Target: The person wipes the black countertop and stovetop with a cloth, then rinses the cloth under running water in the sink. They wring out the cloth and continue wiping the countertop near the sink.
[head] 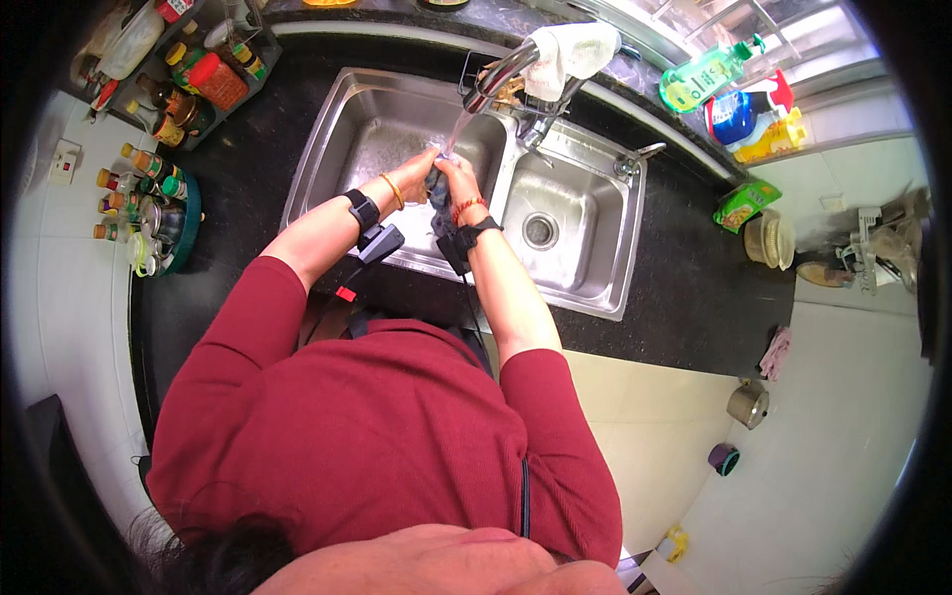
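Over the larger, left basin (387, 111) of a steel double sink, both hands grip a dark wet cloth (439, 195). My left hand (413, 175) holds it from the left, and my right hand (461, 180) from the right. Water runs from the faucet spout (500, 77) onto the cloth and fingers. Part of the cloth hangs down between the wrists; the fingers hide the rest. Each wrist bears a black strap with a small dark device, and a white towel (573, 56) is draped over the faucet.
The smaller basin (565, 216) with its drain lies to the right. Behind it, a green pump bottle (703, 78) and a blue spray bottle (736, 117) stand on the ledge. Seasoning bottles fill a round rack (192, 223) and a corner shelf (245, 85) on the left. Stacked plastic containers (770, 239) sit far right.
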`<state>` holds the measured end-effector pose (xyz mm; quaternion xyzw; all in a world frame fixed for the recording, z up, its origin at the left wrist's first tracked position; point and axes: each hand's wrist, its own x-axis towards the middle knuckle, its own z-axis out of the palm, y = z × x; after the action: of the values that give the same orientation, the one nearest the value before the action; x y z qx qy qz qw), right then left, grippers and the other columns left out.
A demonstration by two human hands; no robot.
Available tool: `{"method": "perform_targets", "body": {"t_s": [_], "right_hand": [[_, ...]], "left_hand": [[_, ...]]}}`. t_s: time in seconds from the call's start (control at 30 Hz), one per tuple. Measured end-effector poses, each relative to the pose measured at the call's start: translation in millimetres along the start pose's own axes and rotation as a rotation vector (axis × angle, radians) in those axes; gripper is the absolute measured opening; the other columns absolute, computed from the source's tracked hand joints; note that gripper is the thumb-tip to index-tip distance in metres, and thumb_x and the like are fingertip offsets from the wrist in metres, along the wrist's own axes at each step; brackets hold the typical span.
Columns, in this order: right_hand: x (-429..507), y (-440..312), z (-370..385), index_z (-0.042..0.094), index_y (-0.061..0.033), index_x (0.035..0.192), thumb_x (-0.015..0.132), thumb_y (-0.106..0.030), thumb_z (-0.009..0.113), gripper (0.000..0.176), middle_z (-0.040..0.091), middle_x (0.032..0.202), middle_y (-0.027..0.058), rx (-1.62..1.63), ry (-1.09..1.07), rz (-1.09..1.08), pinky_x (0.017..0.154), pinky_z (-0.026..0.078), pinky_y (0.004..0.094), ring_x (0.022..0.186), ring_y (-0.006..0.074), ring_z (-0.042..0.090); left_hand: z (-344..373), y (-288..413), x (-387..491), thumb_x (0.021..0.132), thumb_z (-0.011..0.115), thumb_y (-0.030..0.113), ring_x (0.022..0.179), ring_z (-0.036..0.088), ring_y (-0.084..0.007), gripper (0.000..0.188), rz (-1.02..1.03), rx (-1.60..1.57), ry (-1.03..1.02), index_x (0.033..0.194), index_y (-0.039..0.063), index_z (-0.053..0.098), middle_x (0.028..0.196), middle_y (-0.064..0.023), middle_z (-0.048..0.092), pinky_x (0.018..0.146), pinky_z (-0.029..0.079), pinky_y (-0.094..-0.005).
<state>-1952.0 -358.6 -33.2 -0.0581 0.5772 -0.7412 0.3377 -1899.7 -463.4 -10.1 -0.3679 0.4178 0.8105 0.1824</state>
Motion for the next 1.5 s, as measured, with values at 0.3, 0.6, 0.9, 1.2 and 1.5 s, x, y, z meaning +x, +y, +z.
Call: {"method": "perform_targets", "body": {"t_s": [0.3,0.6,0.9,1.2,1.5], "right_hand": [[-45,-20,-25,0.053,-0.0174,0.089,0.08,-0.022,0.059,0.012,0.052,0.084,-0.0054,-0.216,-0.312,0.29,0.073,0.045,0.0312,0.084,0.0082,0.051],[-12,-6,-37,0.043,-0.0077,0.122,0.082,-0.066,0.04,0.071,0.053,0.114,0.0164,-0.016,-0.001,0.497,0.077,0.046,0.0453,0.099,0.0275,0.054],[17,-15,-12,0.052,-0.0051,0.08,0.07,-0.007,0.057,0.011,0.049,0.069,0.0009,0.191,-0.05,0.124,0.054,0.041,0.0282,0.061,0.0135,0.048],[-30,-43,-6,0.056,-0.0056,0.092,0.071,0.001,0.046,0.024,0.054,0.08,-0.0001,0.149,-0.293,0.063,0.066,0.041,0.0255,0.069,0.0129,0.048],[-20,-50,-48,0.042,-0.0072,0.126,0.082,-0.043,0.06,0.059,0.047,0.119,0.0145,0.106,-0.056,0.432,0.074,0.048,0.0385,0.101,0.026,0.049]], "left_hand": [[-16,-6,31,0.082,0.054,0.018,0.074,0.061,-0.0243,0.018,0.15,-0.006,0.115,0.087,0.002,0.06,0.082,-0.0122,0.063,0.068,0.05,-0.0398],[-12,22,-10,0.073,0.062,0.006,0.08,0.054,-0.0112,0.006,0.598,0.475,-0.08,0.079,0.004,0.06,0.08,-0.0014,0.06,0.076,0.042,-0.0252],[-31,17,-50,0.079,0.059,0.023,0.061,0.047,-0.0108,0.014,0.256,0.475,-0.151,0.08,0.01,0.056,0.072,0.0017,0.051,0.056,0.04,-0.0259],[-15,16,-8,0.093,0.035,0.046,0.094,0.059,-0.0291,0.052,0.245,-0.245,-0.206,0.11,0.0,0.052,0.101,-0.0182,0.06,0.086,0.044,-0.0423],[0,20,-25,0.085,0.054,0.019,0.078,0.056,-0.0157,0.023,0.493,0.332,-0.028,0.102,0.004,0.055,0.084,-0.0055,0.06,0.065,0.045,-0.0328]]}}
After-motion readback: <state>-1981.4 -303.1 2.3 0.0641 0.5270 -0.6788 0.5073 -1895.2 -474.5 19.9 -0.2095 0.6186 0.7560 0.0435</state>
